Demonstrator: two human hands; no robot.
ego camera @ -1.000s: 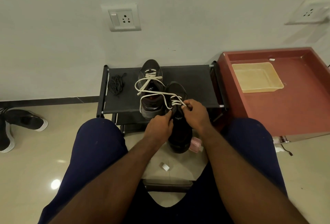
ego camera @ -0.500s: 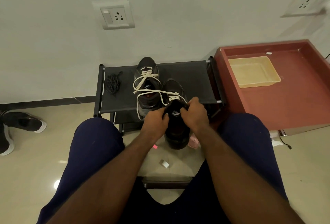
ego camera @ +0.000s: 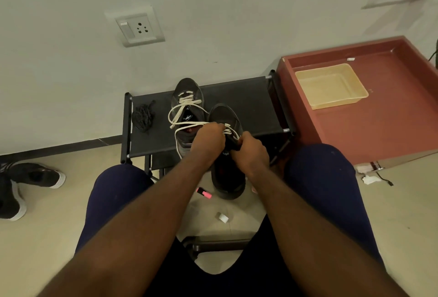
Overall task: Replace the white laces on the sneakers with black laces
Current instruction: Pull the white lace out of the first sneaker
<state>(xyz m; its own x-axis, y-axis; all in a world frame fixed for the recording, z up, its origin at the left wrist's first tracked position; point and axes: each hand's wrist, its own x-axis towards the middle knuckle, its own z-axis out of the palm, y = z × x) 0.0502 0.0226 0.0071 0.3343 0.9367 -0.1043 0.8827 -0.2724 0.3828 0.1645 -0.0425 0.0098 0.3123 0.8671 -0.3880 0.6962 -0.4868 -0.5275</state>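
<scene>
Two dark sneakers with white laces are in front of me. The far sneaker (ego camera: 187,97) rests on a black fabric rack (ego camera: 246,107), its white lace (ego camera: 182,113) loosened and looping out. The near sneaker (ego camera: 226,173) hangs off the rack's front edge, toe on the rack. My left hand (ego camera: 208,140) pinches the white lace at its eyelets. My right hand (ego camera: 251,152) grips the sneaker's tongue and side. A bundle of black laces (ego camera: 143,118) lies at the rack's left end.
A red-brown cabinet (ego camera: 384,116) with a beige tray (ego camera: 330,89) stands to the right. Another pair of dark shoes (ego camera: 28,183) sits on the floor at left. A pink marker (ego camera: 204,193) and a small white piece (ego camera: 222,217) lie on the floor between my knees.
My left hand has moved up from the sneaker's side onto the laces at the eyelets. My right hand shifted down to hold the sneaker. The camera tilted slightly.
</scene>
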